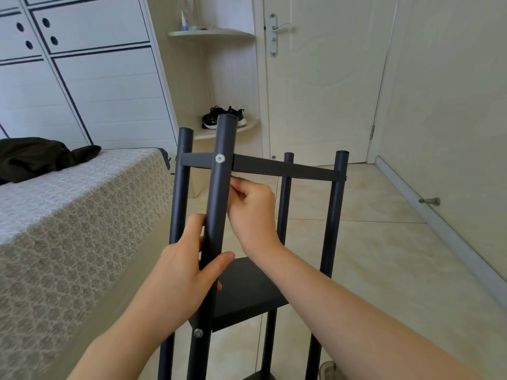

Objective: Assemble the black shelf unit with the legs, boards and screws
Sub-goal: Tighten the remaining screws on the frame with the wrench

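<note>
**Two hands work on the front leg of a black shelf unit standing on a tiled floor**

At far left is a bed with a patterned cover and a dark garment lying on it. Just beside the bed, in the middle of the view, the black shelf unit stands upright on the floor.

The left hand grips the front leg about halfway up. The thumb crosses the front of the leg and the fingers wrap round behind it. This hold probably keeps the leg from turning or leaning while the joint above is worked on.

A silver upper screw sits in the leg where it meets the top board. A lower screw sits where it meets the lower board.

The right hand is at the right side of the same leg, just under the top board. Its fingers are curled and bunched at the corner, as if checking or tightening the joint. I cannot tell whether they pinch anything.

Further right, the other legs carry the far end of the top board. Behind the unit are black shoes on a corner shelf and a closed door.
</note>
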A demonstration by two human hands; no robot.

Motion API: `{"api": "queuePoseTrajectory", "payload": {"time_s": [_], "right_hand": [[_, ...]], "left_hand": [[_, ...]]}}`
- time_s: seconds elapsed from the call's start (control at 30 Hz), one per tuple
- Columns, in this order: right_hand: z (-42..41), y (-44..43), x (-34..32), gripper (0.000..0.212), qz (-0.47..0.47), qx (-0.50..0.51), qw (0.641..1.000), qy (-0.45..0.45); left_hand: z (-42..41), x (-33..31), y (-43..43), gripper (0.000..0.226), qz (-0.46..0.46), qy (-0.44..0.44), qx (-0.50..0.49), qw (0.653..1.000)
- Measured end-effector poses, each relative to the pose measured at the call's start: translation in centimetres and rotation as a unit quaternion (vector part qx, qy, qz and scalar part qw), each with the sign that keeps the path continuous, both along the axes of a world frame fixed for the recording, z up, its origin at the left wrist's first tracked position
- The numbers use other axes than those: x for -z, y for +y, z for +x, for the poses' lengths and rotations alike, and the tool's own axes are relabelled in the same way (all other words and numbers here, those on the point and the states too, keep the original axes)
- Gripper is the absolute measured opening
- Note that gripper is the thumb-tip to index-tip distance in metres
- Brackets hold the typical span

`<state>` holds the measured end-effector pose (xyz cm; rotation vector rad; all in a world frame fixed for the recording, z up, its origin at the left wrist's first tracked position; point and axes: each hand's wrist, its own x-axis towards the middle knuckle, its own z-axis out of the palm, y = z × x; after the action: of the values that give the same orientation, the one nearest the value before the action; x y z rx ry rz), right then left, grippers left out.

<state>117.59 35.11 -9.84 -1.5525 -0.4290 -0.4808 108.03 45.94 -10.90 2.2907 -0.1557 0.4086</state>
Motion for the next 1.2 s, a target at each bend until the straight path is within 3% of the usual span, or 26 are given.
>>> {"api": "queuePoseTrajectory", "payload": {"time_s": [0.17, 0.27, 0.57, 0.73, 1.07, 1.2], "right_hand": [[-0.2, -2.3, -0.7, 0.045, -0.061, -0.037, 0.997, 0.017], [-0.6, -3.4, -1.4, 0.032, -0.098, -0.062, 0.992, 0.051], [-1.6, -5.9, -3.4, 0.022, -0.140, -0.087, 0.984, 0.068], [-1.6, -5.8, -3.7, 0.053, -0.148, -0.075, 0.984, 0.063], [-0.7, -4.4, -1.9, 0.026, -0.119, -0.029, 0.992, 0.011], [-0.2, -3.1, -0.9, 0.026, -0.098, 0.011, 0.995, -0.015]], "left_hand": [[-0.1, -0.1, -0.2, 0.034, -0.020, 0.005, -0.003, 1.000], [-0.3, -0.2, -0.3, 0.034, -0.026, 0.013, -0.001, 1.000], [-0.4, -0.2, -0.9, 0.034, -0.018, 0.010, 0.013, 1.000], [-0.1, -0.2, -0.9, 0.035, -0.016, -0.004, 0.000, 1.000], [0.1, -0.1, -0.9, 0.037, -0.008, -0.005, 0.006, 1.000], [0.2, -0.1, -0.8, 0.038, -0.009, -0.004, 0.005, 1.000]]}}
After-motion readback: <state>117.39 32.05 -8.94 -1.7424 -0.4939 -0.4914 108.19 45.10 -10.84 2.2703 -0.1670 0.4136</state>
